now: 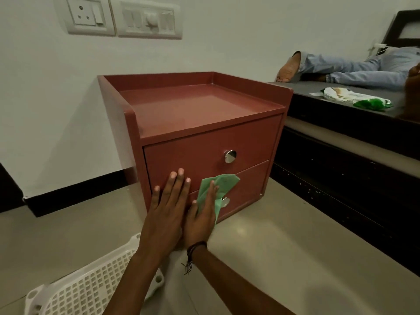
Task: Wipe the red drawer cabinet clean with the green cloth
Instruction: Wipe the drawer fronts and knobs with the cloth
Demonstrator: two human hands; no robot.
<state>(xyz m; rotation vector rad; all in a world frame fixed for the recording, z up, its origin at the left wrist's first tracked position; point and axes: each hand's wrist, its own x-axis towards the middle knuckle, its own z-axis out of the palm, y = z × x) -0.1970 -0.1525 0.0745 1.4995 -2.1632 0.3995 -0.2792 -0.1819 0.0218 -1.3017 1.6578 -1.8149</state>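
Note:
The red drawer cabinet stands on the floor against the wall, with two drawers and round silver knobs. My left hand lies flat, fingers spread, on the left part of the drawer fronts. Beside it my right hand presses the green cloth against the lower drawer front, where the cloth partly covers the lower knob. The upper knob is in plain sight.
A white plastic lattice basket lies on the floor at the lower left. A bed runs along the right, with a person's legs lying on it and a green-and-white packet. Switch plates hang on the wall above.

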